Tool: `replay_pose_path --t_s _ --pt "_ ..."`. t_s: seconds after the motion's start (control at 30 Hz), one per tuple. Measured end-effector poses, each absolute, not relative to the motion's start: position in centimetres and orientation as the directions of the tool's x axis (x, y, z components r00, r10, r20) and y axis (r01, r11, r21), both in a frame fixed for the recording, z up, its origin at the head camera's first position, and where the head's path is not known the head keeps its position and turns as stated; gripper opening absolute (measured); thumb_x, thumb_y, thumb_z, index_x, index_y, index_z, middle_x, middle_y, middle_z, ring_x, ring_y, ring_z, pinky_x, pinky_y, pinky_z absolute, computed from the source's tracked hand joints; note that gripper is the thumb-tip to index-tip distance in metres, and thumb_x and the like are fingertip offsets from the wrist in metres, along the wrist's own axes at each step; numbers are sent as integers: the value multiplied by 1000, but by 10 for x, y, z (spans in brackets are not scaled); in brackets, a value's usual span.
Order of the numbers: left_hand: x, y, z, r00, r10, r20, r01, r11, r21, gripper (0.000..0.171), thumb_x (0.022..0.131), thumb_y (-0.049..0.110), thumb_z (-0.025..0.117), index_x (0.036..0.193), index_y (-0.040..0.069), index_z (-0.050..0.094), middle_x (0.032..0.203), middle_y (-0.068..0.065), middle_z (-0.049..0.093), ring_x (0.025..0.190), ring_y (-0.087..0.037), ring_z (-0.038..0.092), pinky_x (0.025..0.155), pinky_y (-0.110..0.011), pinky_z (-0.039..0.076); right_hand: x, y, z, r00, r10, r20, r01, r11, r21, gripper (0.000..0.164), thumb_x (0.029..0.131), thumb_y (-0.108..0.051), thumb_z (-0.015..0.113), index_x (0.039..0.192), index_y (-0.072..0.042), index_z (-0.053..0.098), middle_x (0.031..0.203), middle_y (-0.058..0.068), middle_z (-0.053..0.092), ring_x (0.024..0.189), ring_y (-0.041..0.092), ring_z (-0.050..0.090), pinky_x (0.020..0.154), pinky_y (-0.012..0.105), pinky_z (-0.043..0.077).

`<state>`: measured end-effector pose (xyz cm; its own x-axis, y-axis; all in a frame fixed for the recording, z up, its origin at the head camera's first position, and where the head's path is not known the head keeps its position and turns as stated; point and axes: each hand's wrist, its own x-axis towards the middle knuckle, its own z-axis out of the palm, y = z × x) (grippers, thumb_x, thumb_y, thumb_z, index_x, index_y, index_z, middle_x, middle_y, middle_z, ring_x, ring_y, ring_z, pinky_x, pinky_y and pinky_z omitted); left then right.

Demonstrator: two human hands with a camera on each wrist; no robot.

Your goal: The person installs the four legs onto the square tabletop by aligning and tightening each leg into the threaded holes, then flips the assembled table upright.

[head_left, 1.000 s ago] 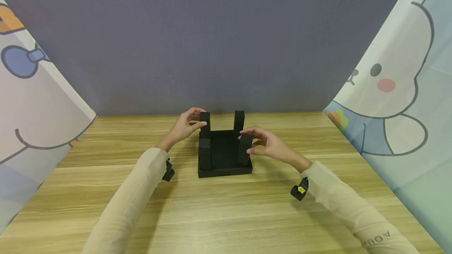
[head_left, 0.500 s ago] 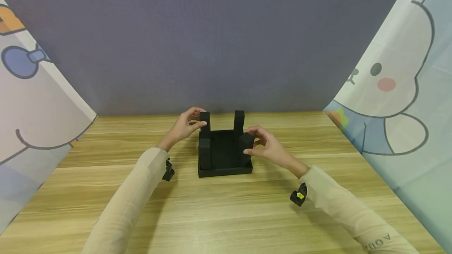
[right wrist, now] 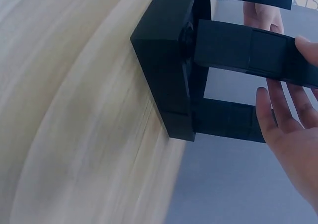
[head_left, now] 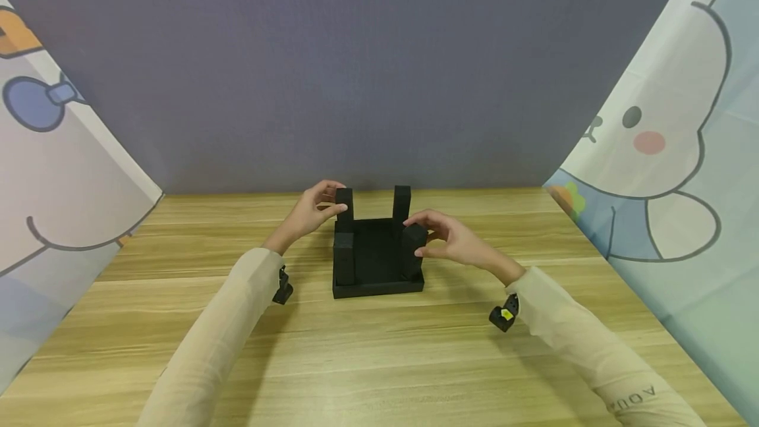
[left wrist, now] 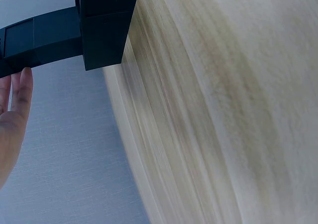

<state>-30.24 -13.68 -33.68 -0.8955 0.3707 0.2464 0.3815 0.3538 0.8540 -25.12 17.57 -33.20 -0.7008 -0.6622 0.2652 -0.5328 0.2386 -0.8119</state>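
A black square frame with a raised rim [head_left: 379, 290] lies on the table, several black block legs standing up from its corners, like a small upturned table. My right hand [head_left: 453, 239] pinches the front right leg [head_left: 414, 246] between thumb and fingers. In the right wrist view, a narrow gap with a dark screw-like part [right wrist: 188, 37] shows between this leg [right wrist: 226, 45] and the base [right wrist: 159, 60]. My left hand [head_left: 313, 209] holds the top of the back left leg [head_left: 344, 206]. The front left leg [head_left: 344, 262] and back right leg [head_left: 401, 206] stand untouched.
The wooden table [head_left: 379, 361] extends around the frame. Behind it rises a grey-blue panel [head_left: 356, 71], and cartoon-printed cloths [head_left: 652, 150] hang at both sides. Small black cameras [head_left: 504, 315] hang at the wrists.
The front right leg has turned a little about its upright axis. My right hand turned with it, drew slightly nearer, then shifted back along it. My left hand stays in place.
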Motion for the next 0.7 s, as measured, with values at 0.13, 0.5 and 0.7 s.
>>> replay_pose_path --t_s 0.13,0.5,0.7 --pt "-314 -140 -351 -891 371 261 396 353 848 40 87 20 63 123 11 49 117 -14 51 106 -29 53 94 -47 44 -250 175 -335 -731 -629 266 -520 260 -814 46 77 -8 72 119 -9 54 119 8 52 95 15 50 83 43 47" --pt "-317 -141 -355 -888 370 272 404 348 846 40 86 23 63 123 13 50 117 -12 51 106 -27 52 95 -46 43 -232 163 -332 -772 -512 377 -572 301 -763 42 74 1 73 111 2 54 118 25 54 90 26 55 77 44 49" --pt "-308 -138 -344 -893 373 251 384 343 857 39 87 14 62 123 7 49 118 -17 50 107 -32 51 96 -49 42 -237 167 -334 -747 -559 359 -591 312 -744 45 76 0 71 117 1 53 121 19 53 95 24 54 80 45 48"
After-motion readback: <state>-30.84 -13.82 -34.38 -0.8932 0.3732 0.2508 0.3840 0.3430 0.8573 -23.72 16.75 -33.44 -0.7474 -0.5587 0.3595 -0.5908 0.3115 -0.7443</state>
